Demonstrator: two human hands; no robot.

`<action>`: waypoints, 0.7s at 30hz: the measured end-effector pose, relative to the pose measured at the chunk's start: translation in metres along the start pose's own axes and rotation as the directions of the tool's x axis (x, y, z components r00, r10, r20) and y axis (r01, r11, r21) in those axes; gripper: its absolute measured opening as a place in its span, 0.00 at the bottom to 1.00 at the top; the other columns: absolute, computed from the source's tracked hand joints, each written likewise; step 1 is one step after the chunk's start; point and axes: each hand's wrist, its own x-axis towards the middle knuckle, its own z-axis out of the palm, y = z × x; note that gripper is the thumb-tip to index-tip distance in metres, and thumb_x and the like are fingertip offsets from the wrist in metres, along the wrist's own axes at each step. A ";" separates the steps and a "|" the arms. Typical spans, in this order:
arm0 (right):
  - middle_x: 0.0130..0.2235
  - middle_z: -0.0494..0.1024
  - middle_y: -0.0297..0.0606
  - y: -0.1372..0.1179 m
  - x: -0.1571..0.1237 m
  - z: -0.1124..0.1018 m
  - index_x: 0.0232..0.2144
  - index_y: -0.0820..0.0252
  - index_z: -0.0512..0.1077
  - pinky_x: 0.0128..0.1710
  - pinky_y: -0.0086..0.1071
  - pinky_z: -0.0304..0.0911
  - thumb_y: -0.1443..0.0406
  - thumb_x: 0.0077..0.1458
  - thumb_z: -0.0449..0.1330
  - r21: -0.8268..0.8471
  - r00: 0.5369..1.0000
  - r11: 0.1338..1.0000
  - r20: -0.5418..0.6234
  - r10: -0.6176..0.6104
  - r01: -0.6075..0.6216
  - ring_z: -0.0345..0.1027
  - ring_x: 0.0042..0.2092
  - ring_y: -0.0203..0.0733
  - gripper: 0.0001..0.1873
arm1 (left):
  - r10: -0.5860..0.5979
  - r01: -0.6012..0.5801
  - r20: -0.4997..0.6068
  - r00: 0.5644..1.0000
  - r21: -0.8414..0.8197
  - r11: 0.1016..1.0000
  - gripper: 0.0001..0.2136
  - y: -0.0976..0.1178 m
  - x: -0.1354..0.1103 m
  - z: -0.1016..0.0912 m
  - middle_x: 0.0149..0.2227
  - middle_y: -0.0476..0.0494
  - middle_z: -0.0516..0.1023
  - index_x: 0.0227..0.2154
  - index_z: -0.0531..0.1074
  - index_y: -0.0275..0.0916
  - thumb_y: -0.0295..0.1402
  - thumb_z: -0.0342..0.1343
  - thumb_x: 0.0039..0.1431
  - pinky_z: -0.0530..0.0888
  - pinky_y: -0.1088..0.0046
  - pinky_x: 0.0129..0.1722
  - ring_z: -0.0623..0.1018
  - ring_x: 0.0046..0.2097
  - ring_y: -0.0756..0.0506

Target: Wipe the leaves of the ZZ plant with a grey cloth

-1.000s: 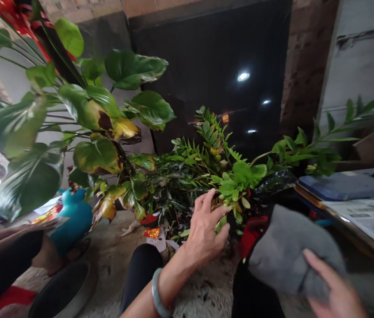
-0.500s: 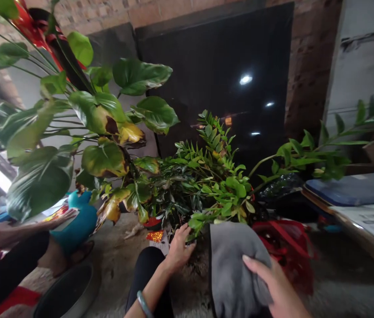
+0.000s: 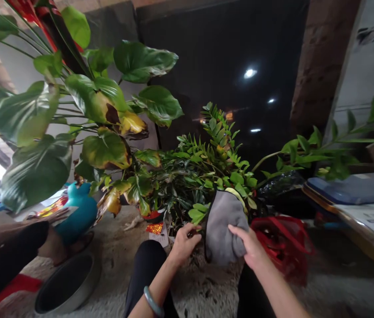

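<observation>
Your right hand (image 3: 248, 247) was closed on a grey cloth (image 3: 223, 229), pressing it against the low leafy plant (image 3: 203, 176) at 12 o'clock from your knees. Your left hand (image 3: 183, 243) was closed around a stem at the plant's base, just beside the cloth at its 9 o'clock. A green bangle (image 3: 152, 302) sat on your left wrist.

A red bag (image 3: 283, 243) lay at 3 o'clock from the cloth, near it. A large-leaved plant (image 3: 74, 119) with yellowed, browned leaves stood at 10 o'clock. Below it were a teal figure (image 3: 77, 212) and, at 8 o'clock, a metal bowl (image 3: 66, 285) on the pale rug (image 3: 207, 291). A red-and-gold tag (image 3: 155, 232) lay at the plant base; its writing could not be read. Printed sheets (image 3: 369, 218) lay at 3 o'clock, their text too small to read. Another person's arm (image 3: 4, 221) showed at 9 o'clock.
</observation>
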 end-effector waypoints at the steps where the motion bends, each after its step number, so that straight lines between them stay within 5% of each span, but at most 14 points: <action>1: 0.24 0.80 0.40 0.010 -0.002 -0.002 0.24 0.63 0.75 0.38 0.44 0.69 0.64 0.21 0.70 -0.033 1.000 0.999 -0.002 -0.016 0.016 0.75 0.31 0.54 0.19 | -0.041 0.040 -0.016 0.999 -0.070 0.997 0.07 0.003 0.001 -0.001 0.25 0.48 0.74 0.26 0.73 0.36 0.30 0.55 0.41 0.70 0.73 0.30 0.74 0.30 0.47; 5: 0.26 0.81 0.39 0.011 0.000 -0.013 0.26 0.61 0.76 0.38 0.42 0.67 0.62 0.21 0.70 -0.158 0.996 0.984 -0.015 -0.086 0.083 0.75 0.35 0.55 0.21 | -0.200 0.175 -0.033 0.979 -0.356 0.918 0.19 0.013 0.003 0.002 0.28 0.50 0.75 0.38 0.69 0.38 0.38 0.60 0.40 0.68 0.77 0.25 0.74 0.26 0.50; 8: 0.27 0.81 0.40 0.001 0.004 -0.018 0.26 0.61 0.76 0.38 0.43 0.66 0.61 0.21 0.69 -0.223 0.993 0.969 -0.026 -0.111 0.102 0.74 0.36 0.56 0.21 | -0.174 0.142 -0.046 0.984 -0.390 0.910 0.27 0.021 0.005 0.009 0.26 0.50 0.74 0.48 0.67 0.37 0.43 0.60 0.43 0.68 0.78 0.22 0.71 0.21 0.53; 15: 0.31 0.82 0.42 -0.003 -0.025 -0.034 0.27 0.60 0.76 0.43 0.46 0.66 0.61 0.22 0.69 -0.349 0.997 0.934 -0.008 -0.079 0.071 0.73 0.41 0.60 0.22 | -0.148 0.118 -0.098 0.984 -0.262 0.958 0.18 0.014 0.008 0.022 0.13 0.53 0.67 0.33 0.79 0.35 0.43 0.55 0.44 0.58 0.78 0.15 0.62 0.14 0.54; 18: 0.32 0.82 0.42 -0.029 -0.033 -0.052 0.30 0.61 0.76 0.42 0.46 0.68 0.63 0.23 0.71 -0.201 0.996 0.979 -0.065 -0.055 0.041 0.74 0.40 0.58 0.24 | -0.163 0.129 -0.114 0.980 -0.260 0.957 0.17 0.009 0.007 0.022 0.11 0.55 0.64 0.31 0.80 0.35 0.41 0.55 0.42 0.57 0.78 0.14 0.60 0.13 0.55; 21: 0.32 0.81 0.36 -0.072 -0.020 -0.058 0.34 0.58 0.75 0.42 0.43 0.70 0.65 0.28 0.69 0.064 0.930 0.954 -0.250 -0.268 0.292 0.75 0.40 0.50 0.23 | -0.170 0.139 -0.095 0.981 -0.269 0.953 0.17 0.011 0.004 0.022 0.10 0.55 0.62 0.29 0.80 0.35 0.41 0.55 0.41 0.57 0.79 0.15 0.59 0.14 0.55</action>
